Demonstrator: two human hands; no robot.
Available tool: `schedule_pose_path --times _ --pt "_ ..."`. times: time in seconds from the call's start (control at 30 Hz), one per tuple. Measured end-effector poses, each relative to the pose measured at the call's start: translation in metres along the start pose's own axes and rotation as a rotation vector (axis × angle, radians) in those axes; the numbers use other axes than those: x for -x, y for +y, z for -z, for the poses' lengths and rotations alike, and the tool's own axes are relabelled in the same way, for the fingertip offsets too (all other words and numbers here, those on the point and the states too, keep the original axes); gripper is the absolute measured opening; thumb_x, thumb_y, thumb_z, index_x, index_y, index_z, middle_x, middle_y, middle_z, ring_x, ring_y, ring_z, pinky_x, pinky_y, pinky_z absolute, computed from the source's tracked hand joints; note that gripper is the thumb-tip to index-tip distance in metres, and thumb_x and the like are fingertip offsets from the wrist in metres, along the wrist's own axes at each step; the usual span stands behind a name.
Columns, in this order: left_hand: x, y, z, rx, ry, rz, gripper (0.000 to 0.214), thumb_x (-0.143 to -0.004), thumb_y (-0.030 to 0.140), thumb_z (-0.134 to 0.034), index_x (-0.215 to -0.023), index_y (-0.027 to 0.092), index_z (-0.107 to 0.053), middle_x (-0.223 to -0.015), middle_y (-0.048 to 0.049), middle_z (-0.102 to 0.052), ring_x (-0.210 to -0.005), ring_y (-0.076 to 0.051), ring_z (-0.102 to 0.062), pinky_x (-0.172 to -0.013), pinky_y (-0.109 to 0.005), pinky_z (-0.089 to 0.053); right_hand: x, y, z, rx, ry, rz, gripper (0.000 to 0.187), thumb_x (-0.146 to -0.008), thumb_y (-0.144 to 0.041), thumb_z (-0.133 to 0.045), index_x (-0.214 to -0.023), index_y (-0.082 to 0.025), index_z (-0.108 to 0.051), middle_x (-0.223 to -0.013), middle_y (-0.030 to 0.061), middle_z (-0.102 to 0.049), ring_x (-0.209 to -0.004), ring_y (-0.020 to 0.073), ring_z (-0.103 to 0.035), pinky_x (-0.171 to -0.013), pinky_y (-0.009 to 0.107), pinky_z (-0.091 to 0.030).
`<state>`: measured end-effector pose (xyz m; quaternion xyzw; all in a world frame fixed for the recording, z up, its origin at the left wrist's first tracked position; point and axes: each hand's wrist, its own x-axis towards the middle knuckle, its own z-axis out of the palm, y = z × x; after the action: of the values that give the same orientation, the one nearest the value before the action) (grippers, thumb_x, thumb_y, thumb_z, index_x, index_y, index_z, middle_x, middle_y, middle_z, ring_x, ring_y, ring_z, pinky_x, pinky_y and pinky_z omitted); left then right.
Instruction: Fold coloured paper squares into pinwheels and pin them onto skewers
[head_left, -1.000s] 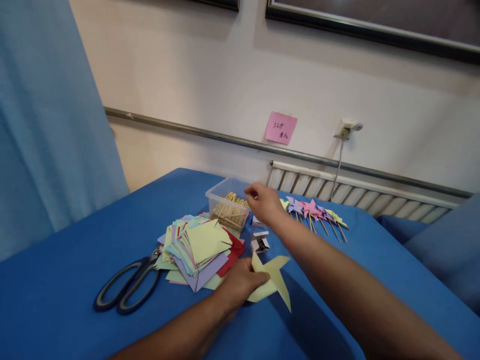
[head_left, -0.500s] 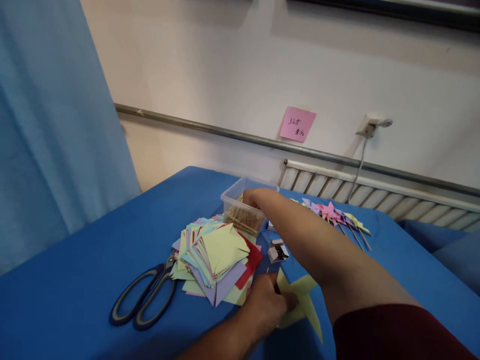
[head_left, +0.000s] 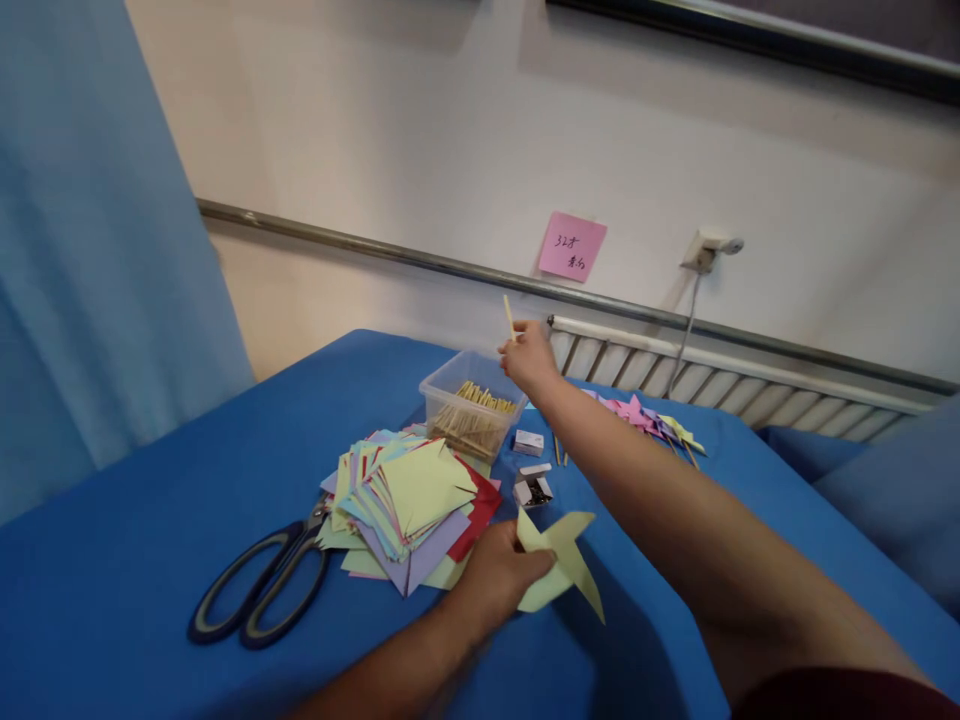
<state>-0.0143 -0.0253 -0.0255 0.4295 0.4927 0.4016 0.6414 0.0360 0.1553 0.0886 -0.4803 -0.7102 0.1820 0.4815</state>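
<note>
My left hand (head_left: 495, 575) pinches the middle of a pale yellow folded paper pinwheel (head_left: 564, 560) on the blue table (head_left: 150, 520). My right hand (head_left: 529, 357) is raised above a clear plastic box (head_left: 471, 412) of wooden sticks and holds one thin wooden stick (head_left: 509, 316) upright between its fingers. A stack of coloured paper squares (head_left: 409, 495) lies just left of my left hand.
Large grey-handled scissors (head_left: 255, 585) lie left of the paper stack. Two small boxes, one open with pins (head_left: 532, 489) and one shut (head_left: 529, 441), sit by the stick box. Finished pinwheels (head_left: 649, 420) on sticks lie at the back right. A wall with a rail rises behind.
My right hand dipped into the stick box, then rose out of it with one stick. My left hand has stayed on the yellow pinwheel.
</note>
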Motion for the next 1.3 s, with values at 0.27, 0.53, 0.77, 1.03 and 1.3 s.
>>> schedule_pose_path --times 0.27,0.53,0.77,1.03,1.3 --pt "-0.003 0.009 -0.001 0.063 0.125 -0.058 0.019 -0.060 0.024 -0.068 -0.074 0.012 -0.067 -0.060 -0.0030 -0.067 -0.050 -0.015 -0.056 -0.049 -0.024 -0.040 0.190 0.006 0.071 -0.668 -0.044 -0.366 0.026 -0.090 -0.043 -0.046 -0.101 -0.020 -0.051 -0.060 -0.0064 -0.049 -0.043 0.0075 -0.039 -0.043 0.020 -0.031" --pt "-0.004 0.007 0.001 -0.052 0.226 -0.149 0.021 -0.063 0.030 -0.068 -0.073 0.012 -0.063 -0.062 -0.0038 -0.066 -0.052 -0.015 -0.056 -0.049 -0.025 -0.038 0.248 0.028 0.060 -0.769 -0.225 -0.607 0.044 -0.078 -0.061 -0.053 -0.089 -0.019 -0.047 -0.059 -0.0060 -0.055 -0.039 0.0050 -0.040 -0.036 0.016 -0.030" --pt "-0.001 0.015 -0.002 -0.010 0.223 -0.127 0.022 -0.065 0.032 -0.068 -0.073 0.012 -0.062 -0.059 -0.0027 -0.064 -0.051 -0.014 -0.054 -0.048 -0.024 -0.036 0.245 0.026 0.060 -0.785 -0.318 -0.736 0.049 -0.076 -0.066 -0.051 -0.089 -0.019 -0.049 -0.043 -0.0107 -0.046 -0.028 0.0045 -0.030 -0.028 0.016 -0.019" --pt "0.006 0.022 -0.007 0.087 0.246 -0.102 0.019 -0.061 0.027 -0.069 -0.069 0.013 -0.060 -0.053 0.0000 -0.060 -0.045 -0.013 -0.052 -0.044 -0.023 -0.034 0.248 0.036 0.054 -0.881 -0.317 -0.711 0.045 -0.074 -0.061 -0.059 -0.083 -0.018 -0.049 -0.051 -0.0084 -0.053 -0.030 0.0034 -0.037 -0.030 0.015 -0.025" --pt "0.005 0.020 -0.006 0.085 0.234 -0.097 0.017 -0.061 0.027 -0.068 -0.066 0.015 -0.058 -0.051 0.0006 -0.059 -0.043 -0.013 -0.051 -0.043 -0.023 -0.033 0.249 0.036 0.053 -0.901 -0.313 -0.709 0.042 -0.074 -0.058 -0.061 -0.082 -0.018 -0.050 -0.053 -0.0074 -0.055 -0.031 0.0038 -0.040 -0.029 0.015 -0.027"
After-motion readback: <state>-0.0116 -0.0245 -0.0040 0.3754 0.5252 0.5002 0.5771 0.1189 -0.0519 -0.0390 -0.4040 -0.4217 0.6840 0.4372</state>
